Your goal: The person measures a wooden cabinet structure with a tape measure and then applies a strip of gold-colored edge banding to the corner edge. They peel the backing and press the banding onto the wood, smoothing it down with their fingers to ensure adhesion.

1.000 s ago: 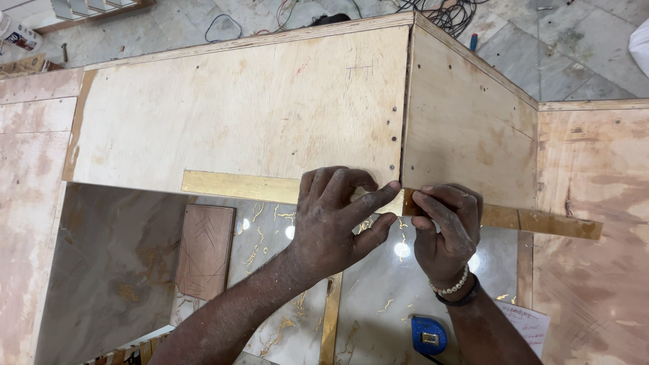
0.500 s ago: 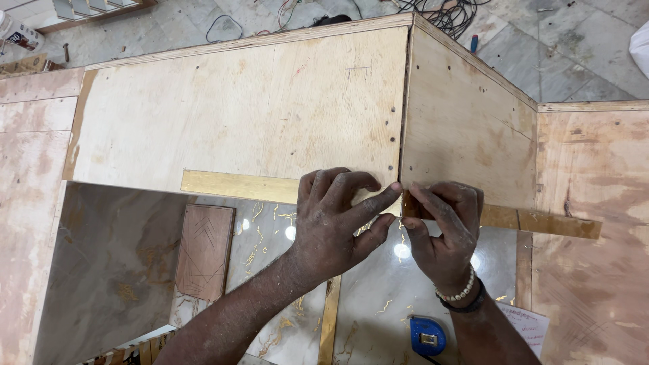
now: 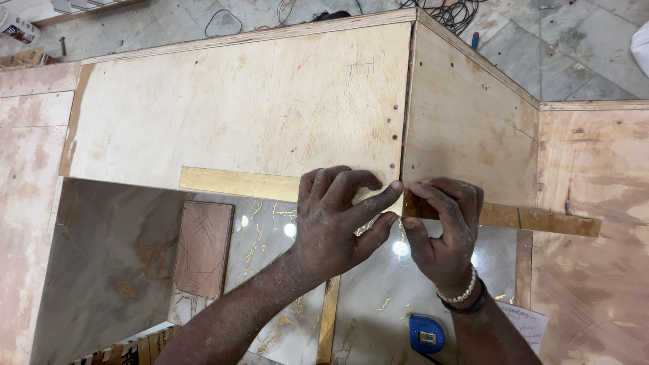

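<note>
Wooden strip [image 3: 236,183] lengthwise left-right under left hand [image 3: 334,216], right hand [image 3: 443,226].

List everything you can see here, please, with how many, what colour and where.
Plywood cabinet: one, pale tan, angled corner at centre.
Wood strip: one, yellowish, along the cabinet's lower edge, running right past the corner.
Small wood panel: one, reddish brown, lying on the glossy floor lower left.
Thin wood batten: one, golden, lying on the floor below the hands.
Tape measure: one, blue, bottom centre.
Paper sheet: one, white, bottom right.
Cables: several, dark, top right floor.
Beaded bracelet: one, white, right wrist.
Left hand: pressed on the strip at the corner.
Right hand: pinching the strip beside it.
</note>
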